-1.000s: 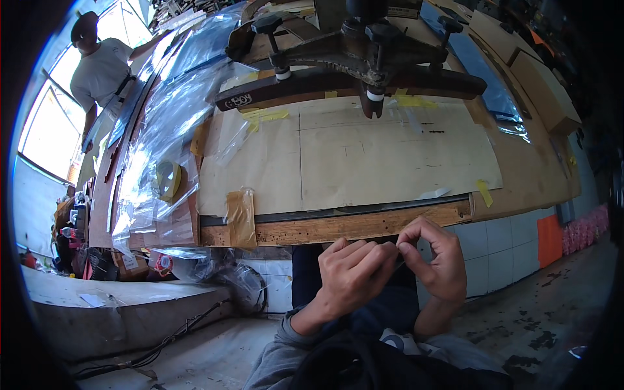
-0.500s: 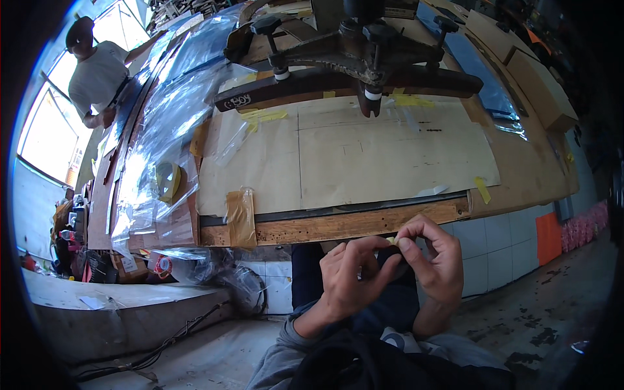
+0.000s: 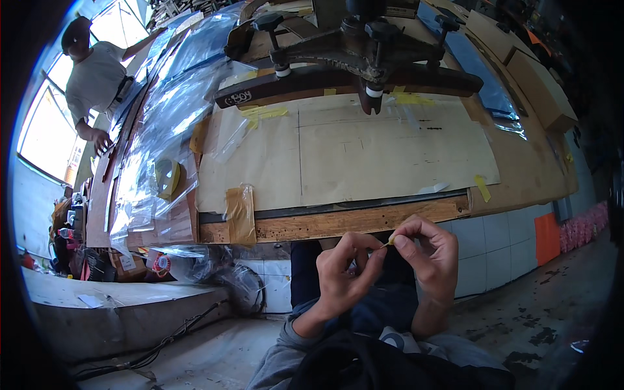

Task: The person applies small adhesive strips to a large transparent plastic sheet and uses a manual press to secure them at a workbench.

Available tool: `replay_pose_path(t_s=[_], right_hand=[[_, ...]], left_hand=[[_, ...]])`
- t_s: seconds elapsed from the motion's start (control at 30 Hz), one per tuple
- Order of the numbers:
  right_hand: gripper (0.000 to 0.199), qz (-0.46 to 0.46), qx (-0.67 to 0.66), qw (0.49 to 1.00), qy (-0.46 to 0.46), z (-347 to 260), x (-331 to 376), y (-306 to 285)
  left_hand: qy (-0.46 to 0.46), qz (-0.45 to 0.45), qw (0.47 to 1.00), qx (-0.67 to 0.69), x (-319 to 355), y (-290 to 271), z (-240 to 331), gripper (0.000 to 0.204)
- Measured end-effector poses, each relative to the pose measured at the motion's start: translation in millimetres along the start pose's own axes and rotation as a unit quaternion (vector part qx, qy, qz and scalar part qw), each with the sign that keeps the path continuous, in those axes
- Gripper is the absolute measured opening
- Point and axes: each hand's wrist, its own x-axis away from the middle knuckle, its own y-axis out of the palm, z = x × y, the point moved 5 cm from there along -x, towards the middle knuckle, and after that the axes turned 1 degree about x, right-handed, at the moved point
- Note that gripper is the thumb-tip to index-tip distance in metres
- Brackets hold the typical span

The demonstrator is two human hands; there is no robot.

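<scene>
Yellow tape scrap [image 3: 390, 242] (tiny) sits pinched between left hand [image 3: 344, 276] and right hand [image 3: 429, 257], lower centre, pointing up-right

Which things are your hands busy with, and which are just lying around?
In hand:
- tiny yellow strip, pinched between left hand and right hand

Lying about:
- big tan paper sheet taped on the wooden table
- yellow tape roll
- crumpled clear plastic sheeting
- upturned black chair base
</scene>
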Motion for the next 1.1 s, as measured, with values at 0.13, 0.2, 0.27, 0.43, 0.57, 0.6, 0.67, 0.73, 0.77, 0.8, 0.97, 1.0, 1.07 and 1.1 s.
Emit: replay_pose_path(t_s=[0.13, 0.2, 0.27, 0.43, 0.57, 0.6, 0.67, 0.73, 0.77, 0.8, 0.97, 1.0, 1.07, 1.1], right_hand=[[0.01, 0.13, -0.131, 0.983, -0.011, 5, 2, -8], [0.011, 0.134, -0.137, 0.981, -0.02, 4, 0, -13], [0.014, 0.118, -0.173, 0.977, -0.027, 7, 0, -16], [0.017, 0.062, -0.229, 0.971, 0.017, 11, 0, -7], [0.018, 0.036, -0.208, 0.976, 0.045, 12, 3, 2], [0.018, 0.036, -0.208, 0.976, 0.046, 13, 3, 3], [0.016, 0.012, -0.176, 0.983, 0.047, 15, 3, 6], [0.015, -0.001, -0.16, 0.987, 0.029, 14, 4, 8], [0.015, -0.013, -0.144, 0.989, 0.01, 12, 4, 9], [0.015, -0.013, -0.144, 0.989, 0.011, 11, 4, 9], [0.011, 0.015, -0.046, 0.998, -0.045, 6, 4, 10], [0.011, 0.016, -0.046, 0.998, -0.046, 6, 4, 12], [0.01, 0.074, 0.032, 0.992, -0.098, 2, 6, 12], [0.01, 0.075, 0.032, 0.992, -0.099, 2, 6, 11]], left_hand=[[-0.031, 0.023, 0.997, 0.071, 5, 1, 0, 0.011], [-0.053, 0.028, 0.993, 0.1, 6, -2, -3, 0.011], [-0.088, 0.044, 0.987, 0.13, 4, -2, -3, 0.014], [-0.112, 0.016, 0.968, 0.222, 1, -2, -4, 0.056], [-0.079, -0.004, 0.968, 0.239, -4, 2, -2, 0.078], [-0.084, 0.005, 0.963, 0.254, -5, 2, -1, 0.082], [-0.089, 0.015, 0.959, 0.269, -5, 1, 0, 0.086], [-0.091, 0.009, 0.967, 0.237, -5, 0, -1, 0.086], [-0.091, 0.009, 0.967, 0.237, -5, -1, -1, 0.086], [-0.093, 0.012, 0.971, 0.22, -5, -1, -2, 0.085], [-0.092, 0.027, 0.976, 0.195, -5, -2, 0, 0.084], [-0.091, 0.024, 0.978, 0.188, -5, -1, -2, 0.084], [-0.089, 0.02, 0.979, 0.181, -5, -1, -2, 0.085], [-0.087, 0.022, 0.981, 0.174, -5, -1, -2, 0.085]])
